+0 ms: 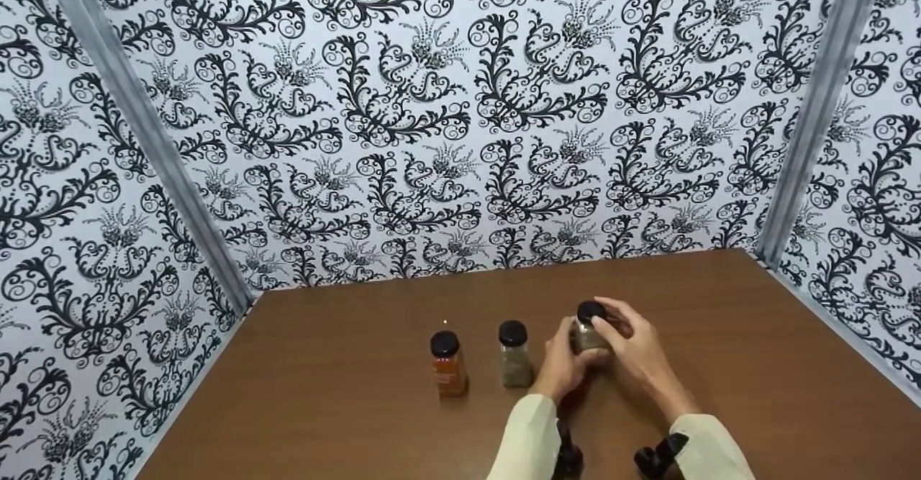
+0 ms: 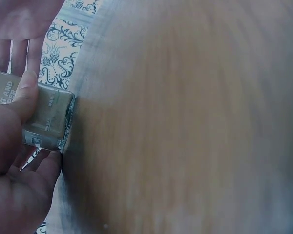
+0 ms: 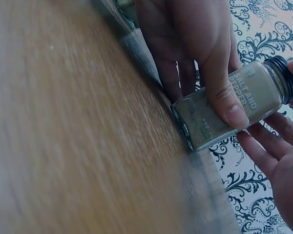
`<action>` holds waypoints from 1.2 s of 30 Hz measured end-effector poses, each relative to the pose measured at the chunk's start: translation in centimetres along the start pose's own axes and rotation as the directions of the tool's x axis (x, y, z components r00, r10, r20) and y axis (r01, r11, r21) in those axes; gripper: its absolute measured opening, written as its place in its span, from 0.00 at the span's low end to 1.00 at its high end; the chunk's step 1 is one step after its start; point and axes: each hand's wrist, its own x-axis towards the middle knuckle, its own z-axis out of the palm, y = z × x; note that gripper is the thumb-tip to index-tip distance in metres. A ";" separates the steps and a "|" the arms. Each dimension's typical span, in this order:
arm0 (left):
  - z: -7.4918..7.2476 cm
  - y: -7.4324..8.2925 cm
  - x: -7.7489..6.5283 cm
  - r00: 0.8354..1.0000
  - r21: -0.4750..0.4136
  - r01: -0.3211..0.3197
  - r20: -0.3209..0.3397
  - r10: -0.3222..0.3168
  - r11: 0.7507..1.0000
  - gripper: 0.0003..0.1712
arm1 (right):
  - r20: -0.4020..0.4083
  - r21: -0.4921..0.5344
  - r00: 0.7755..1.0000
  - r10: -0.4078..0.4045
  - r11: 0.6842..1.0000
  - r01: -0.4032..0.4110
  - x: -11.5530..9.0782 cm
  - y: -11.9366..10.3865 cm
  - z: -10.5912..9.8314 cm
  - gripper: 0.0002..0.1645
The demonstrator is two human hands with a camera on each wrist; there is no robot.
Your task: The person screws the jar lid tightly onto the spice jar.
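A square glass spice jar (image 1: 588, 337) labelled salt and pepper, with beige contents, is held up at the right part of the table. My left hand (image 1: 563, 365) grips its body, the thumb lying across the label in the right wrist view. The right hand (image 1: 642, 350) pinches the black cap (image 3: 283, 78) between thumb and fingers, and its other fingers extend under the jar. In the left wrist view the jar's base (image 2: 56, 117) shows close over the wood. Left of my hands stands a jar of grey-green seasoning (image 1: 515, 365), black-capped and upright.
Farther left, an upright black-capped jar of orange spice (image 1: 449, 376) stands on the brown wooden table (image 1: 324, 394). Patterned black-and-white walls (image 1: 432, 142) enclose the table's back and sides, with grey strips at the corners. Both wrists carry black devices (image 1: 658, 457).
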 end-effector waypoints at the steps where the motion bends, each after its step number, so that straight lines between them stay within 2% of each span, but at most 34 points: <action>1: 0.0 0.0 0.0 1.000 -0.002 -0.002 0.000 0.002 1.000 0.29 | -0.003 0.002 1.000 -0.001 1.000 0.001 0.0 0.0 0.0 0.22; 5: -0.1 0.0 0.0 1.000 -0.017 -0.014 0.005 0.014 1.000 0.29 | -0.001 0.022 1.000 0.010 1.000 -0.010 -0.1 -0.3 0.1 0.21; 10: -0.2 0.0 0.1 1.000 -0.021 0.010 0.021 -0.010 1.000 0.30 | 0.013 0.014 1.000 0.023 1.000 -0.023 0.0 -0.4 0.0 0.23; 18: -0.2 -0.1 0.2 0.999 -0.022 0.030 0.026 -0.029 0.999 0.30 | 0.020 -0.003 1.000 -0.005 1.000 0.005 0.1 -0.2 0.0 0.25; 29: 0.0 0.0 0.2 1.000 -0.008 0.005 0.003 -0.005 1.000 0.30 | 0.007 -0.008 1.000 0.030 1.000 -0.030 0.2 0.2 0.1 0.25; 36: -0.1 0.0 0.0 1.000 -0.001 0.018 0.019 -0.018 1.000 0.31 | 0.010 -0.036 1.000 0.002 0.999 -0.002 -0.1 0.4 0.0 0.26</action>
